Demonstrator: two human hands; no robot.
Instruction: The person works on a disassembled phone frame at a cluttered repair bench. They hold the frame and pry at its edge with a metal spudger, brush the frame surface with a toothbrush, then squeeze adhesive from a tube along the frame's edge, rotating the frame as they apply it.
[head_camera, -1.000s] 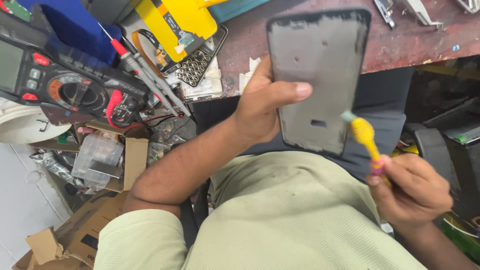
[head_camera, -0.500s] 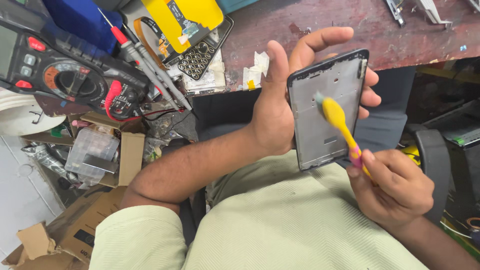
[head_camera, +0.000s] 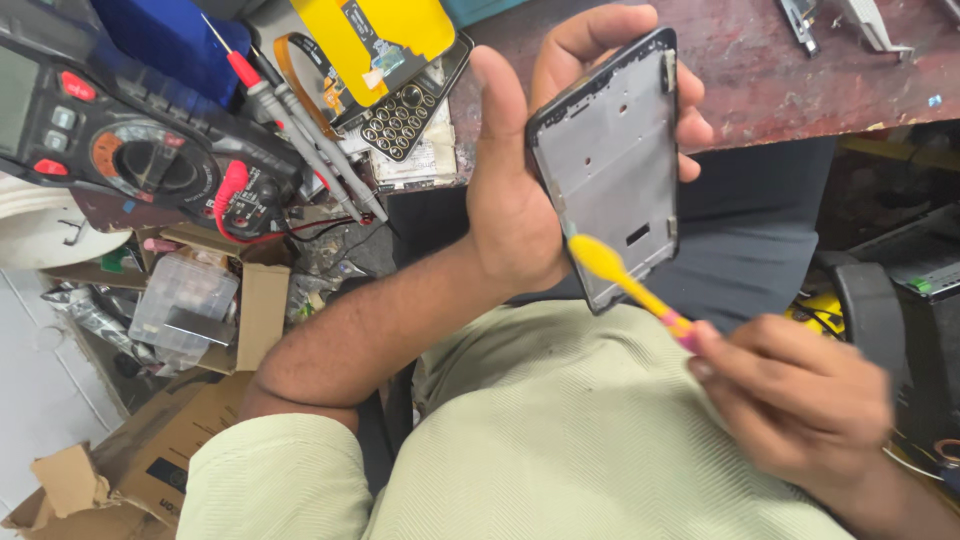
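I'm at a worn reddish-brown wooden workbench (head_camera: 800, 75), its edge cluttered with repair gear, and I place everything by the grey metal phone frame (head_camera: 612, 170) I'm holding up over my lap. Far to the left of the frame lies a black multimeter with a round dial (head_camera: 110, 150), its red-tipped probes (head_camera: 290, 130) slanting across the bench toward the frame. Below the multimeter sit a clear plastic box (head_camera: 185, 300) and torn brown cardboard (head_camera: 150, 450). Just left of the frame, above my thumb, rests a yellow-backed flat panel (head_camera: 380, 40) on an old keypad board (head_camera: 405, 115). My left hand (head_camera: 520, 190) grips the frame from behind, thumb up its left edge, fingers curled over the right edge, open inside facing me. At the frame's lower left corner, the head of a yellow toothbrush with a pink handle (head_camera: 610, 272) touches the rim. My right hand (head_camera: 790, 400), below and right of the frame, pinches that handle tightly.
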